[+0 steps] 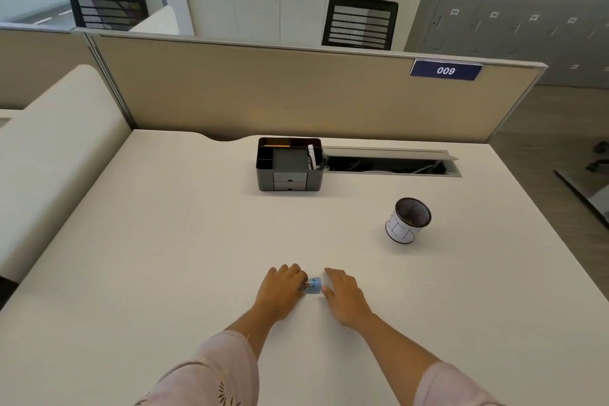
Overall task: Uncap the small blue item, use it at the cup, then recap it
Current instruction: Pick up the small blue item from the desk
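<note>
A small light-blue item [314, 284] lies on the cream desk [164, 257] near the front, between my two hands. My left hand [281, 290] has its fingers closed on the item's left end, which looks dark and partly hidden. My right hand [344, 295] rests flat with fingers apart just right of the item, its thumb close to the blue end; whether it touches is unclear. The cup [407, 220], a black mesh holder wrapped in white paper with markings, stands further back on the right, well apart from both hands.
A black desk organiser [289, 164] with small drawers stands at the back centre. Right of it is an open cable trough [392, 164]. A beige partition [296, 92] closes the far edge. The desk's right edge drops to the floor.
</note>
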`<state>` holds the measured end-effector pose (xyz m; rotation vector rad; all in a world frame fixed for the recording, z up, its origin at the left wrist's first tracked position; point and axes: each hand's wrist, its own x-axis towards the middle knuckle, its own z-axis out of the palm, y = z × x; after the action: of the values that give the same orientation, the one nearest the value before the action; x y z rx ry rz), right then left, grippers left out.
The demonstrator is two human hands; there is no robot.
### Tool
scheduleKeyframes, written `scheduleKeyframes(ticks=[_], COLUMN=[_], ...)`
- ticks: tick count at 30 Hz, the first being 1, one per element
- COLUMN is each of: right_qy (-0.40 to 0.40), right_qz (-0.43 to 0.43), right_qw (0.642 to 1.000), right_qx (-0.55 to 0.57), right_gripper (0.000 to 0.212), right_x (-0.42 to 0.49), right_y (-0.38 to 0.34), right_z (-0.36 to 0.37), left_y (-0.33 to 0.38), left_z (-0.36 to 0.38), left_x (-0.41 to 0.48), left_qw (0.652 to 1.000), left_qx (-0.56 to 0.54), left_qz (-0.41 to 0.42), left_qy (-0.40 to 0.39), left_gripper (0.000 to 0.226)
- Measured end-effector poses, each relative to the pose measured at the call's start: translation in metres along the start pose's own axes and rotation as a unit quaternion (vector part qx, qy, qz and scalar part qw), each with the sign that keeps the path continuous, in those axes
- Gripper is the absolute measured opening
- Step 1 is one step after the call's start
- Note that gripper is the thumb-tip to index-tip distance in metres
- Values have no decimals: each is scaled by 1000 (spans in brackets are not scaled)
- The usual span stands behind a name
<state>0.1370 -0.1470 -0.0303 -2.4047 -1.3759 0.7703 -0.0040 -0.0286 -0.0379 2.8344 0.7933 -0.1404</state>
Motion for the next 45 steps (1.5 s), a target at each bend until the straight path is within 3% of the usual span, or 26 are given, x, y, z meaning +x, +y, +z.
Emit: scheduleKeyframes(ticks=[3,8,14,23,29,32,38,43,45], right_qy=[-6,12,63,94,132,166,217,236,239], right_qz=[28,61,49,60,95,80,37,-26,-54], right_qw=[998,968,949,953,959,963,962,961,960], right_qx=[51,243,305,281,231,197,159,145,137], right_gripper=[43,35,34,51,40,45,48,42,42], right_x=[3,8,13,12,15,13,11,15,15], right_y=[-4,-17,-33,-53,-69,-73,-75,-73,-72], right_z=[-2,-13,-32,-48,-62,-70,-78,-81,-84], left_y=[-1,5,7,8,27,36,45,40,39], left_z=[-2,-15,-30,-45,-56,-64,-82,-87,-90], left_x=[1,7,11,4,3,5,19,23,21], left_qw=[999,988,976,958,939,927,899,903,848], left_qx=[-22,-104,-125,-189,-261,-280,-340,-367,-490], left_qz=[-11,-34,-27,-11,-55,-102,-225,-216,-202], left_qy=[26,114,176,215,216,230,161,54,0], left_gripper=[26,24,24,27,26,31,67,38,34])
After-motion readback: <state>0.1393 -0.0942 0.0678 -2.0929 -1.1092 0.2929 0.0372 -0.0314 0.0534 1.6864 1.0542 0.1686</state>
